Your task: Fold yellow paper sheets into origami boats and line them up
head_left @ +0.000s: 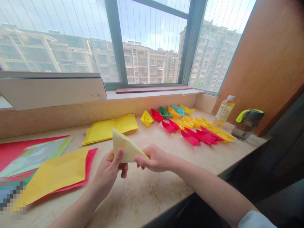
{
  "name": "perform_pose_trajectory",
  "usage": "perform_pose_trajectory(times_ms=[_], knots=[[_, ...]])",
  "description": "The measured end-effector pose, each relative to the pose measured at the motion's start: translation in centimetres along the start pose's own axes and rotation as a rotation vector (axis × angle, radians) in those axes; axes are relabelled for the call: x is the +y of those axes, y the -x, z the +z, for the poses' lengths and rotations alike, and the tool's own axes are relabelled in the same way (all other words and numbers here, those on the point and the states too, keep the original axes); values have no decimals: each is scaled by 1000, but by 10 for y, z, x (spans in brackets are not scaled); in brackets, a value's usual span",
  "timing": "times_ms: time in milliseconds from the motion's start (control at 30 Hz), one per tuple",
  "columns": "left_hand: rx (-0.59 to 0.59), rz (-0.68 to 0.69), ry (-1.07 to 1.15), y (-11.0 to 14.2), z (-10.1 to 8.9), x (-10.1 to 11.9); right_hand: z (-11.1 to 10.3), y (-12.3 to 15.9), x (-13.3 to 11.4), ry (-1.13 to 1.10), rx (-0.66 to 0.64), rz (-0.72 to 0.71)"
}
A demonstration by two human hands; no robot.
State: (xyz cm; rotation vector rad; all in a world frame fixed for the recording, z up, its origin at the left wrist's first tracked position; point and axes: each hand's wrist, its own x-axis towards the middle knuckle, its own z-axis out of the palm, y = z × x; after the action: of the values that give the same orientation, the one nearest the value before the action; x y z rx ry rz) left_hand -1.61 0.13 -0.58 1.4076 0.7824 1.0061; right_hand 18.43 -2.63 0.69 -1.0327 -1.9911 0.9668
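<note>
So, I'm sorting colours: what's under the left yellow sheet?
Red paper shows along its right and lower edges, something green at its upper left; the rest underneath is covered.

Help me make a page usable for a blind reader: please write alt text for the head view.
The left hand and right hand hold a folded pale yellow paper above a counter by a window. Small colourful paper boats stand to the right, near two bottles; coloured sheets lie to the left.

Btl label [224,110], box print [97,95]: txt illegible.
</note>
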Motion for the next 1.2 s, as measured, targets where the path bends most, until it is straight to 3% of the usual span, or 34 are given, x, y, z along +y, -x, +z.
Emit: perform_pose_trajectory(times_ms=[200,367,467,533,667,767,967,1100,1200], knots=[[-51,-25,-219,2,-2,6,-3,0,-9,-122,-192,184],[-35,11,-215,2,-2,4,5,-1,-8,-44,-31,175],[-12,2,-262,1,-2,6,8,-2,-4,-66,-36,156],[-111,-26,-286,3,-2,9,7,-2,-1,-128,-49,132],[-507,-196,-272,13,3,13,-4,-1,4,-179,-12,90],[-602,-292,-280,19,4,11,-8,-1,3,-144,-17,139],[-474,-257,-329,13,3,5,-2,-5,3,-139,106,214],[-175,-168,-369,5,3,8,-1,-6,7,-193,235,139],[-13,-90,-349,2,2,11,-2,-4,5,-218,141,66]])
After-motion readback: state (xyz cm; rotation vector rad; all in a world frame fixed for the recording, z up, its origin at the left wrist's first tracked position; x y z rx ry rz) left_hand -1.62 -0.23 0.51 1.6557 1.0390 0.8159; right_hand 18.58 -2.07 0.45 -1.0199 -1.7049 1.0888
